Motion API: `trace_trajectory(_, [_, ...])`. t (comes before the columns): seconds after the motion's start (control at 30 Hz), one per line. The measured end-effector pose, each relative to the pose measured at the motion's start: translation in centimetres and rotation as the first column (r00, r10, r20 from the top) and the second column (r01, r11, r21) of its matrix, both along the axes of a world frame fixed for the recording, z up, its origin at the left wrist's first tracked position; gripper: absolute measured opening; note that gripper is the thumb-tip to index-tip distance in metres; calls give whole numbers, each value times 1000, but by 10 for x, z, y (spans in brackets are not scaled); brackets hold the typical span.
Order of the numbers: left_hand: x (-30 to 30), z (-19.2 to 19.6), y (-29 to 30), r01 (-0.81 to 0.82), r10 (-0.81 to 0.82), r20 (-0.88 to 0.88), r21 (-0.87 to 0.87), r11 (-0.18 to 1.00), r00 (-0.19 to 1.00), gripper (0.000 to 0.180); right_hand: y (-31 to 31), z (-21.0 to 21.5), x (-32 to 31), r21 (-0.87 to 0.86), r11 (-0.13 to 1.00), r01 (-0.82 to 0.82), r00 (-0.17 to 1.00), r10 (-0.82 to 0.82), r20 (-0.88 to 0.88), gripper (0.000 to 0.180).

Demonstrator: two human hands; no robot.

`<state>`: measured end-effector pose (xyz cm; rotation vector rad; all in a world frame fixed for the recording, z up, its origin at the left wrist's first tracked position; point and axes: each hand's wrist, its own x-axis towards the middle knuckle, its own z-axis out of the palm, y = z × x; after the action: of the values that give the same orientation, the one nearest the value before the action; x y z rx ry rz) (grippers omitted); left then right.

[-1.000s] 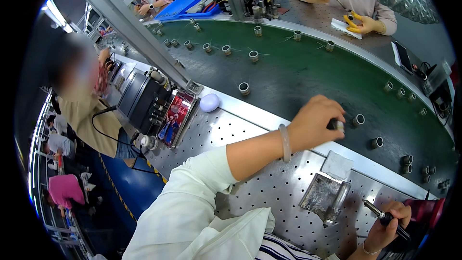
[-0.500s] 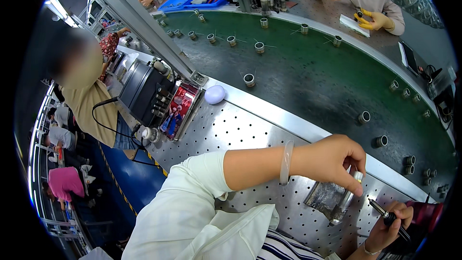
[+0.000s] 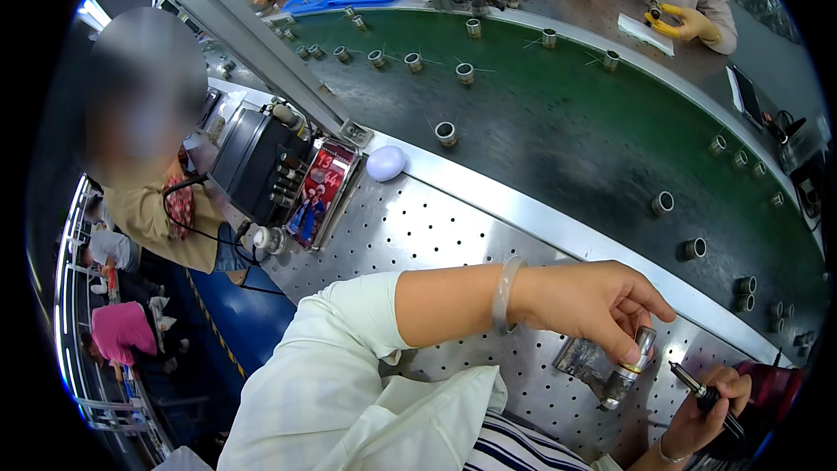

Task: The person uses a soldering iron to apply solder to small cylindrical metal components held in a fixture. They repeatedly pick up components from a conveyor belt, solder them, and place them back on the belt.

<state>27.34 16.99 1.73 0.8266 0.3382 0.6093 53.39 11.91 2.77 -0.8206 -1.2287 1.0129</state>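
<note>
My left hand (image 3: 602, 303) reaches across the perforated bench. Its thumb and fingers are closed around a shiny metal cylinder (image 3: 644, 339), the index finger stretched past it. The cylinder lies tilted against a worn metal holder (image 3: 615, 390), with a gold-toned ring low on it. Beside the holder is a dark, scuffed metal plate (image 3: 579, 361). At the lower right my right hand (image 3: 708, 406) grips a soldering iron (image 3: 697, 386) with a dark handle. The iron's tip points up and left, apart from the cylinder.
A green conveyor belt (image 3: 558, 135) runs beyond the bench, carrying several metal cylinders, some with thin wires. A lilac egg-shaped object (image 3: 385, 163) sits near a black box (image 3: 260, 157) and a red tray (image 3: 321, 196). Across the belt, a co-worker's gloved hand (image 3: 684, 23) works beside another soldering iron.
My left hand has shifted slightly down, its index finger straighter. The gold-toned ring now sits lower, nearer the holder. My right hand is nearly unmoved. A person at left has moved.
</note>
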Motion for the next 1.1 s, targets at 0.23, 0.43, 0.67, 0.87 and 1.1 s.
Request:
trace_trajectory(0.23, [-5, 6, 6, 63, -62, -69, 7, 998, 996, 66, 3, 5, -1, -28, 999, 43, 999, -43, 13, 37])
trace_trajectory(0.43, [-6, 11, 6, 74, -86, -123, -100, 992, 989, 66, 8, 7, -5, -22, 998, -61, 995, 59, -78, 31])
trace_trajectory(0.67, [3, 18, 1, -19, -4, -162, -142, 990, 987, 62, 7, 7, 10, 3, 980, -201, 971, 200, -132, 19])
trace_trajectory(0.87, [8, 25, 0, -54, 25, -311, -83, 995, 950, 54, 9, 4, 9, 22, 976, -218, 965, 219, -142, 15])
trace_trajectory(1.1, [10, 24, -1, -145, 123, -161, -130, 981, 979, 39, 9, 3, 9, 28, 961, -276, 954, 278, -113, 16])
